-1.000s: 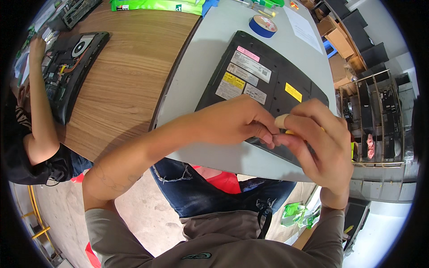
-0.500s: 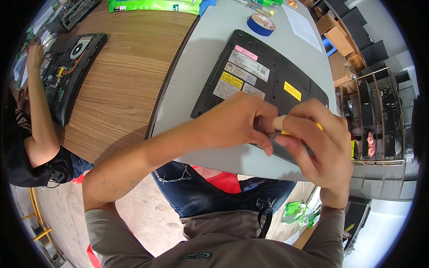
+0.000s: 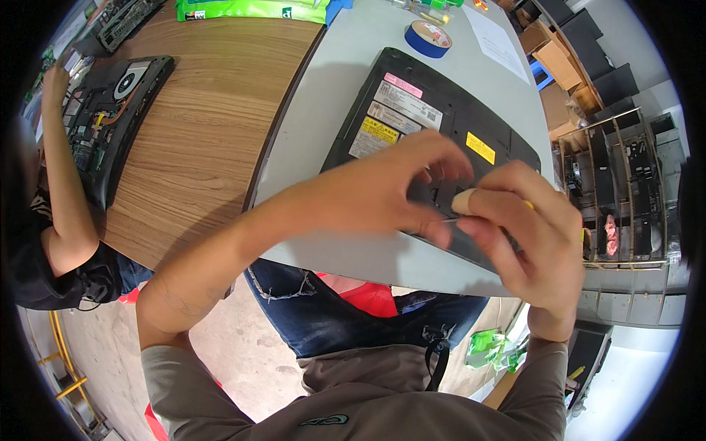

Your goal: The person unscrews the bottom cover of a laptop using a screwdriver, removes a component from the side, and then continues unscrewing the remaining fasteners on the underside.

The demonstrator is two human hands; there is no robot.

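Note:
On the grey table a black laptop lies bottom side up, with several labels on its underside. My right hand is closed over the laptop's near right part. It pinches a thin screwdriver; a bit of yellow handle shows behind the fingers, and the metal shaft points left. Opposite it, my left hand hovers above the laptop, smeared by motion. Its thumb and fingers are spread apart around the shaft's tip, and I see nothing held in them. The two hands cover the laptop's near edge in part.
A roll of blue tape and a paper sheet lie beyond the laptop. Leftward, on a wooden table, sits an opened laptop with a co-worker's arm beside it. A metal rack stands at the right.
My left hand has opened, its fingers lifting away from the thumb and from the screwdriver's tip. My right hand has stayed nearly in place, still pinching the screwdriver.

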